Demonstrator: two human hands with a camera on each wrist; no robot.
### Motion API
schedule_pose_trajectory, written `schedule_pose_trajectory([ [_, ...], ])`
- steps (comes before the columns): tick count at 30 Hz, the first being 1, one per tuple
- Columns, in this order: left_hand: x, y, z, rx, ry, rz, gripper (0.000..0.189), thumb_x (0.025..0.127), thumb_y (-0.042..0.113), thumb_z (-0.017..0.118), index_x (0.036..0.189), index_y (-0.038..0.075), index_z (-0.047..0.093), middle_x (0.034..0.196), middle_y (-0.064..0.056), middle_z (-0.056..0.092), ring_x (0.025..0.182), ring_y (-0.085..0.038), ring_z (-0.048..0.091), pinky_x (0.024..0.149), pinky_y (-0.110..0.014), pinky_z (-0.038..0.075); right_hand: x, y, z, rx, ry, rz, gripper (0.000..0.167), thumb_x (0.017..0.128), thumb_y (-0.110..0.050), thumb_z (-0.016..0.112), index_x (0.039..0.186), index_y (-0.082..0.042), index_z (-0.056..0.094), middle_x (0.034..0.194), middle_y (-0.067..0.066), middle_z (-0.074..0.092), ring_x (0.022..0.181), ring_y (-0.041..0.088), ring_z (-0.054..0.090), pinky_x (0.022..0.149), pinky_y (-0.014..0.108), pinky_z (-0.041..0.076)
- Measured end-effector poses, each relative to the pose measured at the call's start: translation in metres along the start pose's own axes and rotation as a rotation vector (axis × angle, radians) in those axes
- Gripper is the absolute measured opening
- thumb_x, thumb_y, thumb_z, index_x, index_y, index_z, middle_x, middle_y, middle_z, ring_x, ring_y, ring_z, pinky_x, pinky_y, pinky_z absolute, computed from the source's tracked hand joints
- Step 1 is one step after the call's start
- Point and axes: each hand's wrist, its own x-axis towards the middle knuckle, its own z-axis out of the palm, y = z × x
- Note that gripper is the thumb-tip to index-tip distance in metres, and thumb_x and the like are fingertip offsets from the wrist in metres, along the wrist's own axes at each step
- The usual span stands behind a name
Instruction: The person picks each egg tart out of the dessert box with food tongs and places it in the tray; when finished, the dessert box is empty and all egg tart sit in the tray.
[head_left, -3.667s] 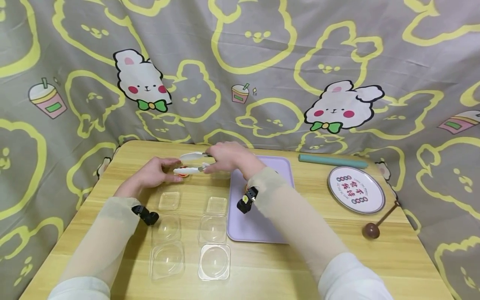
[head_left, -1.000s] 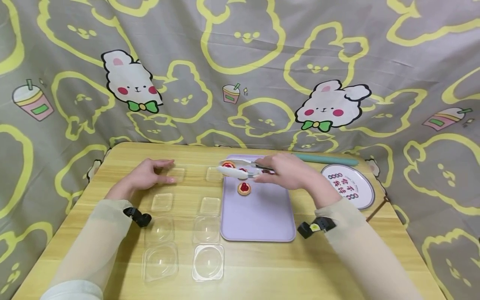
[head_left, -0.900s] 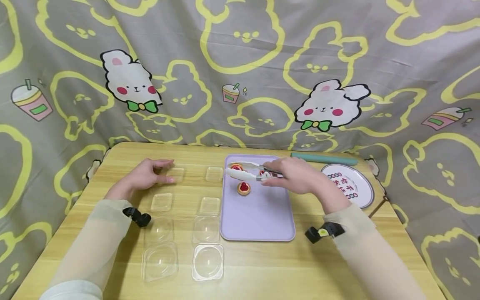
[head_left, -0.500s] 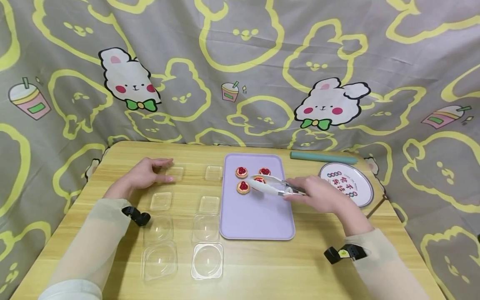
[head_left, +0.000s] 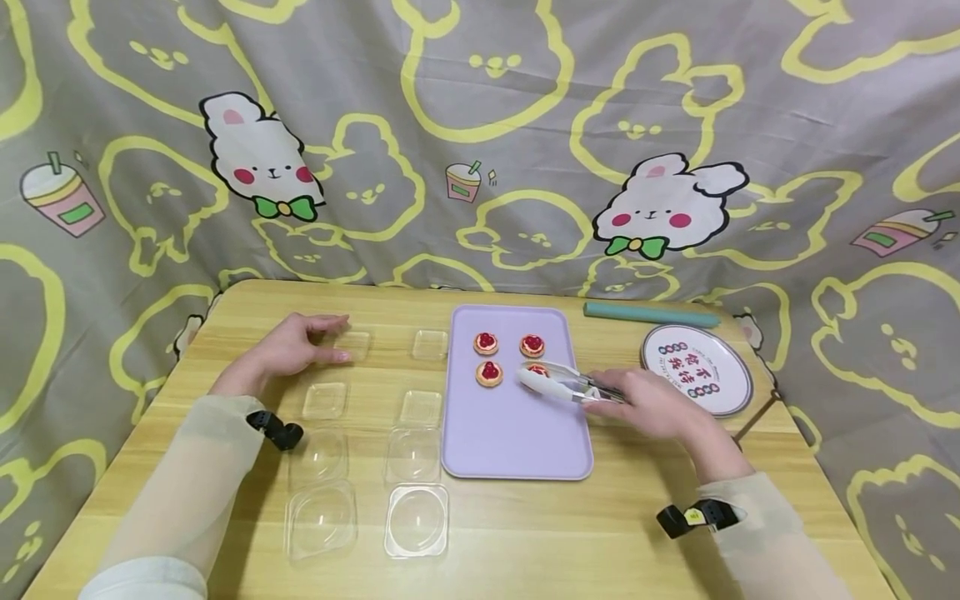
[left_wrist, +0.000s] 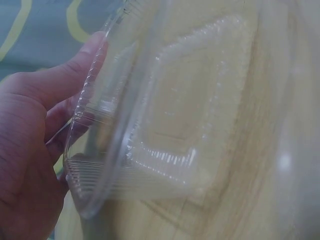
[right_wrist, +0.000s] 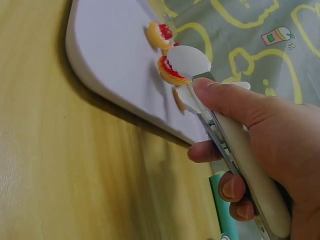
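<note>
My right hand point(head_left: 656, 404) grips white-tipped metal tongs point(head_left: 553, 387) over the right side of the lilac tray point(head_left: 495, 446). Between the tong tips is a small red-topped tart point(right_wrist: 171, 71), partly covered by them in the head view. Several tarts lie on the tray in all, including a back-left tart point(head_left: 485, 342), a back-right tart point(head_left: 532, 345) and a front-left tart point(head_left: 489, 374). At the back left, my left hand point(head_left: 296, 343) holds the side of a clear plastic container point(left_wrist: 185, 110), thumb and fingers about its rim.
Several more clear containers point(head_left: 417, 521) and lids stand in two columns left of the tray. Behind and right lie a green rolled item point(head_left: 651, 314) and a white oval plate point(head_left: 697, 371). A brown handle point(head_left: 757, 417) shows beside the plate. A patterned curtain point(head_left: 375, 167) hangs behind the table.
My right hand carried the tart in the tongs from the left hand's container rightward to the tray's front-right spot among the tarts. The left hand stayed at the container.
</note>
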Motion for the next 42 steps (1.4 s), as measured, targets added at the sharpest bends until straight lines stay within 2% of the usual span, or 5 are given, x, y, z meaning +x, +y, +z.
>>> schedule_pose_trajectory([
  [4, 0.000, 0.001, 0.000, 0.006, 0.001, -0.003, 0.083, 0.087, 0.038, 0.090, 0.156, 0.009, 0.054, 0.161, -0.011, 0.047, 0.153, -0.040, 0.033, 0.124, -0.057, 0.027, 0.000, 0.005, 0.003, -0.005, -0.001, 0.012, 0.069, 0.101, -0.055, 0.068, 0.143, 0.000, 0.065, 0.135, 0.016, 0.069, 0.124, 0.036, 0.065, 0.104, 0.058, 0.052],
  [11, 0.001, 0.001, 0.000, 0.013, 0.001, -0.009, 0.081, 0.088, 0.035, 0.089, 0.156, 0.010, 0.053, 0.162, -0.012, 0.047, 0.153, -0.040, 0.032, 0.124, -0.057, 0.025, 0.001, 0.010, 0.008, -0.022, 0.002, 0.019, 0.071, 0.097, -0.055, 0.074, 0.144, -0.003, 0.063, 0.095, -0.009, 0.064, 0.085, 0.017, 0.061, 0.076, 0.040, 0.051],
  [24, -0.001, 0.003, -0.001, 0.029, 0.003, 0.005, 0.084, 0.087, 0.036, 0.090, 0.157, 0.009, 0.052, 0.160, -0.014, 0.049, 0.152, -0.041, 0.035, 0.123, -0.058, 0.029, -0.008, 0.013, 0.006, -0.072, 0.068, 0.023, 0.074, 0.093, -0.061, 0.075, 0.145, -0.009, 0.064, 0.103, -0.007, 0.068, 0.086, 0.016, 0.059, 0.078, 0.040, 0.051],
  [30, -0.002, 0.002, 0.000, 0.023, -0.005, 0.009, 0.086, 0.087, 0.033, 0.090, 0.160, 0.011, 0.049, 0.161, -0.019, 0.045, 0.149, -0.042, 0.038, 0.119, -0.060, 0.034, -0.014, 0.016, 0.005, -0.040, 0.108, 0.031, 0.065, 0.094, -0.055, 0.077, 0.140, -0.011, 0.066, 0.099, -0.005, 0.067, 0.079, 0.016, 0.057, 0.069, 0.035, 0.048],
  [42, -0.001, 0.005, -0.001, 0.042, -0.013, 0.013, 0.090, 0.086, 0.035, 0.091, 0.160, 0.008, 0.047, 0.165, -0.019, 0.039, 0.153, -0.044, 0.030, 0.122, -0.062, 0.029, -0.031, 0.017, 0.008, -0.009, 0.195, 0.081, 0.056, 0.095, -0.049, 0.080, 0.137, -0.014, 0.066, 0.101, -0.003, 0.066, 0.075, 0.016, 0.056, 0.063, 0.033, 0.046],
])
